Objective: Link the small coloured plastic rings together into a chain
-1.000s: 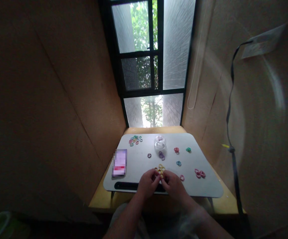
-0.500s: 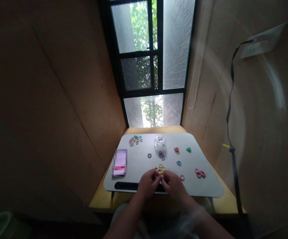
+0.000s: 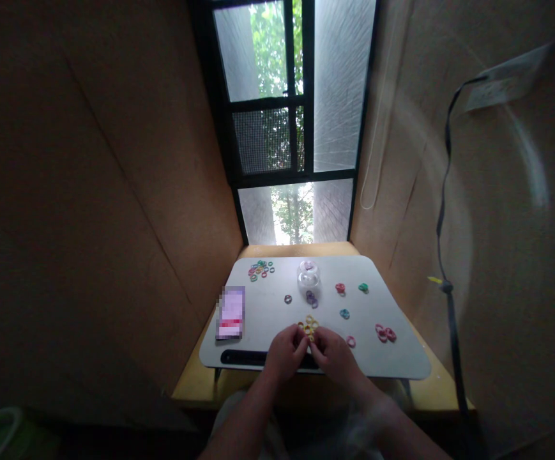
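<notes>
My left hand [image 3: 287,351] and my right hand [image 3: 331,353] meet near the front edge of a white lap table [image 3: 262,319]. Both have fingers pinched together, fingertips nearly touching; what they hold is too small to make out. Just beyond the fingertips lies a cluster of yellow rings [image 3: 310,322]. Farther back are purple rings [image 3: 311,299] and a single dark ring [image 3: 288,299]. Right of my right hand a pink ring [image 3: 350,341] lies alone, with a blue ring bunch [image 3: 345,314] behind it and deep pink rings [image 3: 385,333] farther right.
A clear round container [image 3: 308,276] stands at the back middle. Mixed rings [image 3: 260,271] lie back left, above a phone [image 3: 231,313]. Red rings [image 3: 340,289] and green rings [image 3: 363,288] sit back right. A black slot [image 3: 243,358] runs along the front edge.
</notes>
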### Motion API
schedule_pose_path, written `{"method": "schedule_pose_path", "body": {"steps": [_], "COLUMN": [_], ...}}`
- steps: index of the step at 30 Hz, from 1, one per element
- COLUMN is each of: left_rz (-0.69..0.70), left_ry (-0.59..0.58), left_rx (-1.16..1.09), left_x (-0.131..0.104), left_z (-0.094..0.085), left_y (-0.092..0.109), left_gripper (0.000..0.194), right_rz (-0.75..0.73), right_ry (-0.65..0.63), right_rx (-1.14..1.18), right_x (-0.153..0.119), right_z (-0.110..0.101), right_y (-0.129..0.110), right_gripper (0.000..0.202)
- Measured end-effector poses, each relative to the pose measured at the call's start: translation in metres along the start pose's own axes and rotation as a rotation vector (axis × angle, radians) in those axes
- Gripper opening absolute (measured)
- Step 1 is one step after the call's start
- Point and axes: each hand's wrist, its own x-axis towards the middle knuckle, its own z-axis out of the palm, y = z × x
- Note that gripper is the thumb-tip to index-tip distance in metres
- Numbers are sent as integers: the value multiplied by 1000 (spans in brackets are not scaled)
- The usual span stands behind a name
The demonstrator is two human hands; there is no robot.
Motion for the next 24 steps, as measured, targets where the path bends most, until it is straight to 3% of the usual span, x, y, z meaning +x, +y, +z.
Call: {"method": "schedule_pose_path", "body": {"steps": [24], "left_rz": [9], "left_ry": [11], "left_rx": [10], "left_x": [0], "left_z": [-1], "left_y": [0], "left_gripper": [12], "right_rz": [-2], "right_ry": [13], "right_rx": [15], "right_x": [1], "right_z": [-4], "right_y": [-4], "right_gripper": [12]}}
